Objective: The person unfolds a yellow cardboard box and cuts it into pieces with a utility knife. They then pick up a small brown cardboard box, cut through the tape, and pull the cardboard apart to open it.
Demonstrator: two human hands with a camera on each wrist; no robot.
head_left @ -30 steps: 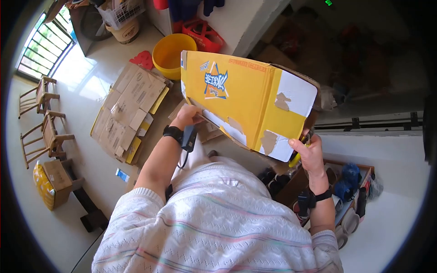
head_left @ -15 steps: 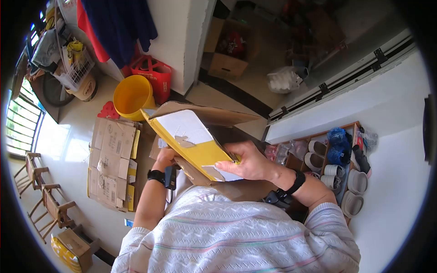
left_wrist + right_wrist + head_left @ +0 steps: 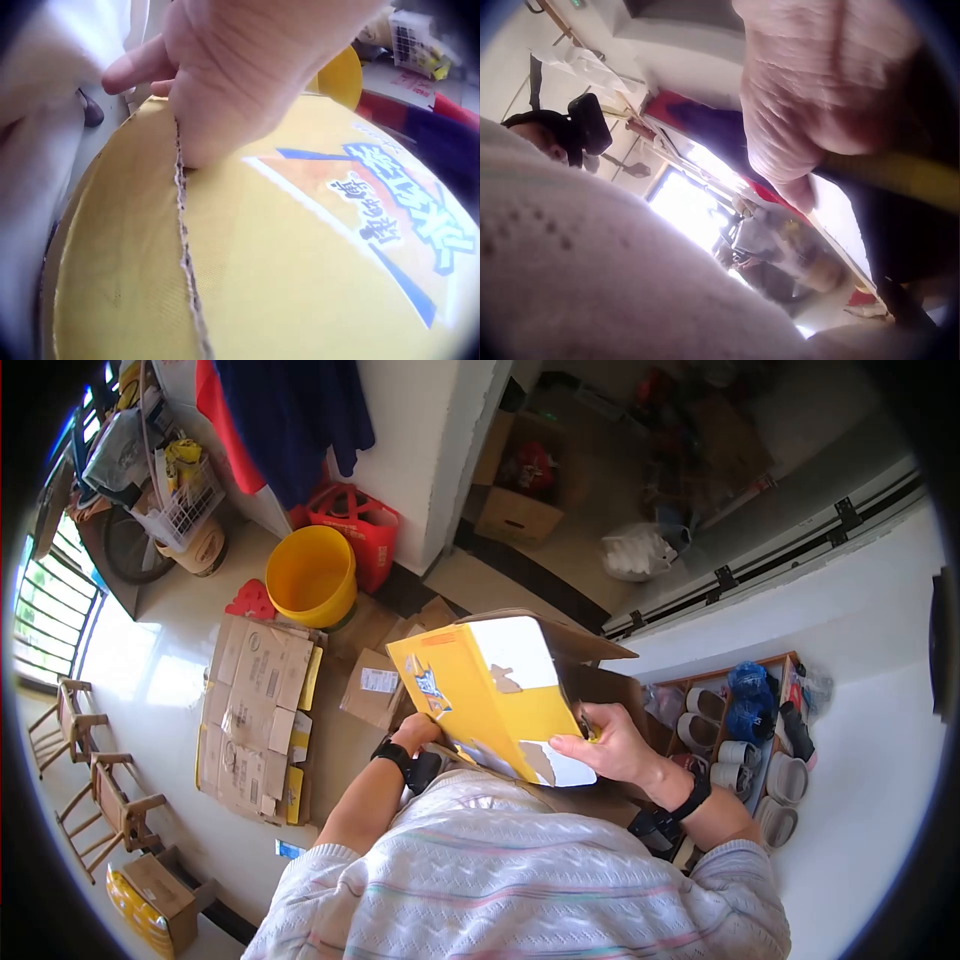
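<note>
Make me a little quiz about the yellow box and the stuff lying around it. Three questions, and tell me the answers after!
1. True or false: only one hand holds the yellow box.
2. What stands right beside the red basket? A) a yellow bucket B) a green chair C) a blue ball
3. Fill in the gap: the flattened cardboard lies on the ____.

Key
1. False: the left hand and the right hand both grip it.
2. A
3. floor
</note>
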